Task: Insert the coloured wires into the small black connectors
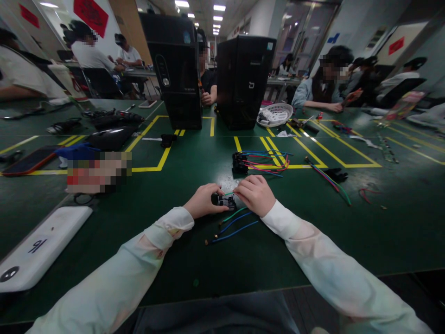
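Connector block [224, 201] pinched between left hand [202, 201] grip and right hand [255, 195] grip, wires [232, 226] trailing below

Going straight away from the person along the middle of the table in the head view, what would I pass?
Loose wires → small black connector between both hands → black connector with coloured wires → two black computer towers.

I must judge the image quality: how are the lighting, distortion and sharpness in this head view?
Head view: even ceiling light, soft shadows; the green table edge bows from wide-angle distortion; left hand, right hand and the small black connector are fairly sharp; some patches are pixelated; distant people look soft.
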`<control>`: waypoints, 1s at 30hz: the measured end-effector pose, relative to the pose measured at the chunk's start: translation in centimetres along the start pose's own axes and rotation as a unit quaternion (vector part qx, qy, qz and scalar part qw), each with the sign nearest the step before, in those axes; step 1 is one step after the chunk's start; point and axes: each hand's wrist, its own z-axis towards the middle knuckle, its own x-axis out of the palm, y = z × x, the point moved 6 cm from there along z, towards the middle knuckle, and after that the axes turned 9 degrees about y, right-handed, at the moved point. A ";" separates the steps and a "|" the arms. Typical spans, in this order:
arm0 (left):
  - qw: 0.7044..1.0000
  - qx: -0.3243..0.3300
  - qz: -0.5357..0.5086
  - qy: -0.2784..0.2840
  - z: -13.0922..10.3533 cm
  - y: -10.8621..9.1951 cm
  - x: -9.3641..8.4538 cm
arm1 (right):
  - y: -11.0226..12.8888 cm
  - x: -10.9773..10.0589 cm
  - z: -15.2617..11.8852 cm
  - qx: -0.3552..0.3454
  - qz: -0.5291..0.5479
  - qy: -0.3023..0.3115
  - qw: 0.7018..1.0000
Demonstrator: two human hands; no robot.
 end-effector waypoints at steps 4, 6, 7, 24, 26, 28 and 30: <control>1.000 0.000 -0.024 0.003 -0.1 0.0 0.1 | -0.3 1.1 0.2 -0.008 0.003 0.053 0.999; 1.000 -0.007 -0.024 0.005 -0.1 -0.1 0.0 | -0.4 1.7 0.3 -0.011 0.003 0.077 0.997; 1.000 -0.011 -0.023 0.007 -0.1 -0.1 0.0 | -0.4 1.8 0.3 -0.009 -0.001 0.082 0.997; 1.000 -0.017 -0.007 0.014 0.1 -0.1 0.1 | 0.0 1.1 0.1 -0.010 -0.023 0.045 0.999; 1.000 -0.018 -0.005 0.014 0.0 -0.1 0.0 | 0.0 1.7 0.2 -0.013 -0.018 0.071 0.997; 1.000 -0.019 -0.003 0.015 0.0 -0.1 0.0 | 0.0 1.9 0.2 -0.014 -0.013 0.084 0.996; 1.000 -0.021 -0.003 0.014 0.0 -0.1 0.0 | 0.1 1.7 0.2 -0.019 -0.010 0.088 0.996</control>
